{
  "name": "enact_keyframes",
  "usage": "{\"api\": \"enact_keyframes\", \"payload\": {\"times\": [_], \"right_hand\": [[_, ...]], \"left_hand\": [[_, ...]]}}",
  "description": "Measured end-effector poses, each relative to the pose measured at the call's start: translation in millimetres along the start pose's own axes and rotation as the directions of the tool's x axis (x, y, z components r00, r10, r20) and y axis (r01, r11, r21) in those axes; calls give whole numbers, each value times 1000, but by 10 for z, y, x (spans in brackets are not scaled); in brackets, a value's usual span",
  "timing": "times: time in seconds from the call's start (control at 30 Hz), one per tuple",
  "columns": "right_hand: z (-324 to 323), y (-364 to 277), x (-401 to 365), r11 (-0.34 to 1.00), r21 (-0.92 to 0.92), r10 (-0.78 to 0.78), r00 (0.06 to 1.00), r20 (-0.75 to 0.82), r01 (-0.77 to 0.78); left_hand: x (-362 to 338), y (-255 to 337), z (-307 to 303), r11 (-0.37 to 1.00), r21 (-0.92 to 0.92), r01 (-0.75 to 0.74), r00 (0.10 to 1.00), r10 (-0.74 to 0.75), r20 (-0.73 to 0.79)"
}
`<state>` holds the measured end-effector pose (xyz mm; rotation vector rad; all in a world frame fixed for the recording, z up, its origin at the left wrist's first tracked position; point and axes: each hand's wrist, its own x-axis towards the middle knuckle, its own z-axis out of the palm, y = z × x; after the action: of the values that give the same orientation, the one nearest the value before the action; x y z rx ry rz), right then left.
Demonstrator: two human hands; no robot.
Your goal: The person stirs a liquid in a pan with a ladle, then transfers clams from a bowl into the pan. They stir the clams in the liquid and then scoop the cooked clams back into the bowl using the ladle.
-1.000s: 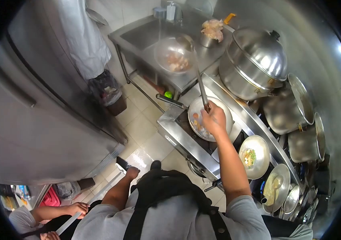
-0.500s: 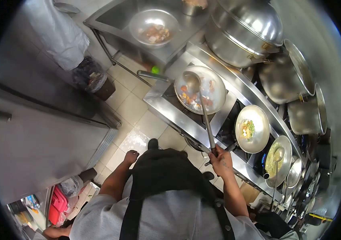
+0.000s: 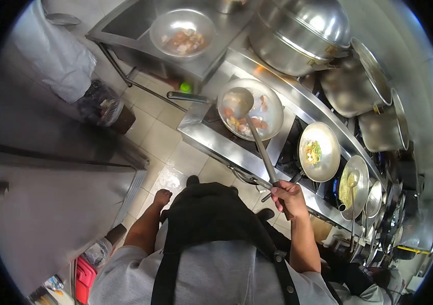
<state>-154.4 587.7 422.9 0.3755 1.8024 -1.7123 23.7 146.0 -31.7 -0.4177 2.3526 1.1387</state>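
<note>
My right hand [image 3: 288, 199] is wrapped round the handle of a long metal ladle [image 3: 263, 152]. The ladle's bowl rests inside a large frying pan [image 3: 276, 109], over the left part of pale, wet-looking food with orange and reddish pieces. That pan sits on the stove, its dark handle pointing left. My left hand [image 3: 163, 197] hangs by my side in a loose fist, with nothing visible in it. Nearest to the right hand along the stove is a smaller pan [image 3: 328, 133] with green and yellow chopped food.
Farther right, a pan [image 3: 363, 178] of yellowish liquid holds another ladle over a blue flame. Large steel pots [image 3: 297, 38] line the back. A metal bowl [image 3: 203, 28] with food pieces stands on the steel counter. A bin [image 3: 122, 119] and a steel cabinet [image 3: 58, 203] are at left.
My right hand has shifted a little to the right and up with the ladle, whose bowl stays in the large pan. The whole view has turned slightly. The left hand stays at my side.
</note>
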Motion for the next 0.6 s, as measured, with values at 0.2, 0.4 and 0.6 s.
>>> {"api": "enact_keyframes", "payload": {"times": [0.2,0.4,0.6], "right_hand": [[180,-5,-45,969,242,56,998,-15,-50],[348,48,-139,983,185,16,995,-100,3],[474,223,-158,951,-308,-66,988,-142,20]], "left_hand": [[-60,185,-391,747,548,-376,925,334,181],[209,109,-477,916,-288,279,960,-276,54],[429,-97,-488,942,-316,110,993,-115,5]]}}
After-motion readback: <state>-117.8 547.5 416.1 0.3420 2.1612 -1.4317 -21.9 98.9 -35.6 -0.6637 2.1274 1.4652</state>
